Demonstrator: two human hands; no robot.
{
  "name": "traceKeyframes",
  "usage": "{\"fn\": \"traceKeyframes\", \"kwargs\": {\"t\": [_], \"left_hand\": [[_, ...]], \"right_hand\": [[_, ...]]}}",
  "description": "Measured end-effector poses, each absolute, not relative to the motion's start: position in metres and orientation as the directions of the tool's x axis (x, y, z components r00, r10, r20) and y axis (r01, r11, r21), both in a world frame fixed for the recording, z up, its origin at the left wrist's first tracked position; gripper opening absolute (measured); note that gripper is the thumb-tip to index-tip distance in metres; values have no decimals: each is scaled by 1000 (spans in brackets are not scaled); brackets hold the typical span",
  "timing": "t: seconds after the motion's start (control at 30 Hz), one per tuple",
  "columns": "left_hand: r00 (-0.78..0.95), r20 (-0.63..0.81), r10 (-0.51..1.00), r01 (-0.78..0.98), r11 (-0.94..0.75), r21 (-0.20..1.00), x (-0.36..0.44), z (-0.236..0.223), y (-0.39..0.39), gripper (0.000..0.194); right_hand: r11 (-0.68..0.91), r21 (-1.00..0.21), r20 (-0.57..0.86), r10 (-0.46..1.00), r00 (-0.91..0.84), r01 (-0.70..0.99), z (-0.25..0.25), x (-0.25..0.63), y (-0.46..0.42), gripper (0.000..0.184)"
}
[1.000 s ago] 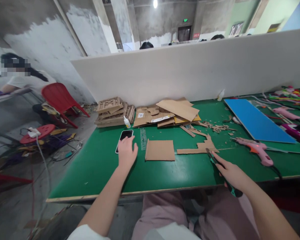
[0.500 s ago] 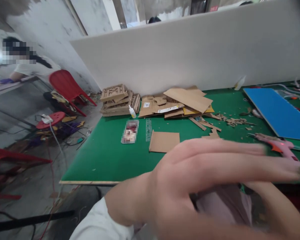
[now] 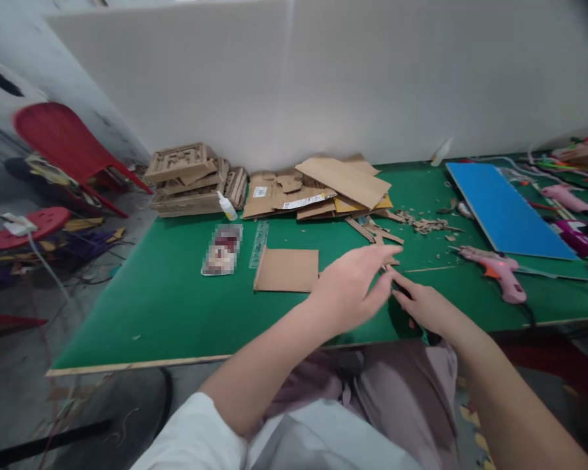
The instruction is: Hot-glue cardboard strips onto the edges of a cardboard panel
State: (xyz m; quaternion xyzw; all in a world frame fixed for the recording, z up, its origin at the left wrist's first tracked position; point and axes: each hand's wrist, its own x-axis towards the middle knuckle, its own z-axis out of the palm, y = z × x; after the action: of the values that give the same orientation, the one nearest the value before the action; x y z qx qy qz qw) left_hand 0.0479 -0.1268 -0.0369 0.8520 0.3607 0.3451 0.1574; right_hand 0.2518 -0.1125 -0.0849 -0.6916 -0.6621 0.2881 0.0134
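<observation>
My right hand [image 3: 431,310] is closed around a utility knife [image 3: 430,337] with a black and green handle. Its front end points up and left, toward my left hand [image 3: 347,290]. That hand hovers with fingers stretched out and thumb apart, close to the knife's tip; whether it touches is unclear. Behind it, the notched cardboard offcut is mostly hidden. Left of my left hand lies a square cardboard panel [image 3: 289,270] with a raised strip along its left edge. A clear ruler [image 3: 259,245] sits beside the panel, and a phone [image 3: 222,250] with a blurred screen lies farther left.
Stacked cardboard frames [image 3: 186,186], a glue bottle [image 3: 227,207] and cardboard sheets [image 3: 343,183] line the white partition [image 3: 255,85]. Cardboard scraps [image 3: 424,222] lie behind my hands. To the right are a pink glue gun [image 3: 502,274] and a blue board [image 3: 509,212]. Another person's hand [image 3: 583,153] shows far right.
My left hand has left the phone, swept close past the camera to the right, and is now beside the knife. The phone screen has lit up. My right hand keeps the knife.
</observation>
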Motion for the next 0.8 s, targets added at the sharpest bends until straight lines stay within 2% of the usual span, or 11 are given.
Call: {"fn": "traceKeyframes", "kwargs": {"t": [0.07, 0.13, 0.23, 0.4, 0.57, 0.8], "left_hand": [[590, 323, 740, 621, -672, 404, 69, -85, -97, 40], [583, 183, 792, 730, -609, 309, 85, -125, -81, 50], [582, 115, 805, 778, -592, 209, 94, -155, -76, 62], [577, 106, 810, 801, -586, 124, 94, -150, -78, 57], [553, 94, 828, 821, -561, 110, 99, -146, -74, 47], [552, 99, 828, 824, -560, 93, 102, -149, -74, 44]], "right_hand": [[-113, -405, -406, 911, -68, 907, -87, 252, -109, 56], [-79, -377, -410, 907, -90, 923, -86, 251, -106, 56], [-1, -260, -410, 906, -109, 966, -77, 247, -99, 56], [152, -67, -421, 892, -167, 986, -63, 244, -86, 55], [175, -2, -398, 903, -161, 985, -66, 243, -91, 59], [175, 77, -369, 919, -135, 982, -68, 233, -108, 59]]}}
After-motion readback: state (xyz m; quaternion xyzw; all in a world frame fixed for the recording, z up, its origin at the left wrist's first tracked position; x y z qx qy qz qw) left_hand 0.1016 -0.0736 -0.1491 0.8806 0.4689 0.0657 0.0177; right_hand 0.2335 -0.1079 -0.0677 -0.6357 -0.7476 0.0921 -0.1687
